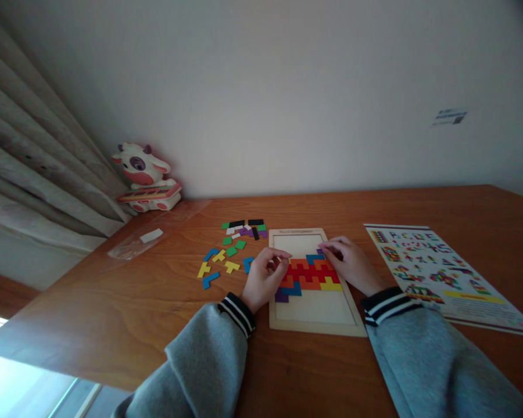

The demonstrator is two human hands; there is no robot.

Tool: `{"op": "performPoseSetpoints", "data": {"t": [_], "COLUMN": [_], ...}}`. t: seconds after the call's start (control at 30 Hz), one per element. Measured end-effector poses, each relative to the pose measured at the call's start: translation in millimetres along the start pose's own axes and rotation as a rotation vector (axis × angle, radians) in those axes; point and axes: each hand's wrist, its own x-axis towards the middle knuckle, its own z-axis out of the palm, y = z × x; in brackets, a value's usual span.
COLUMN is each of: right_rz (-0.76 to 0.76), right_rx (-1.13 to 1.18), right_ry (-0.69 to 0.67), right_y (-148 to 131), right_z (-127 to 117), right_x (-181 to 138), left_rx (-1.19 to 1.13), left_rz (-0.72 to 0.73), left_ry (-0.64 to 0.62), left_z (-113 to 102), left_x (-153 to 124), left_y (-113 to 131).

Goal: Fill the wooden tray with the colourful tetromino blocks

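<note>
A pale wooden puzzle board (318, 319) lies on the table with red, orange, blue, yellow and purple pieces fitted across its middle. My left hand (265, 276) is over the board's left edge, thumb and forefinger bent together by the left end of the rows. Whatever it may hold is hidden. At the board's right side, my right hand (351, 264) has its fingertips closed on a small purple puzzle piece (319, 251), just above a blue piece (314, 259) in the top row.
Loose yellow pieces (232, 266), blue pieces (210, 280) and green pieces (231, 251) are scattered left of the board, with black pieces (255, 222) behind. A printed pattern sheet (436, 270) lies right. Farther left are a clear plastic bag (133, 248) and a cow toy (146, 177).
</note>
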Motion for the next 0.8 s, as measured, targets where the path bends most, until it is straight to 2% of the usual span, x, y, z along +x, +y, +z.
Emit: {"op": "performPoseSetpoints", "data": {"t": [0.8], "right_rz": [0.005], "right_rx": [-0.068], "right_ry": [-0.003], "right_y": [-0.1], "right_z": [2.1], "right_x": [-3.2], "left_rx": [0.002], "left_rz": [0.002], "left_ry": [-0.004], "left_z": [-0.2], "left_x": [-0.3], "left_y": [0.9]}}
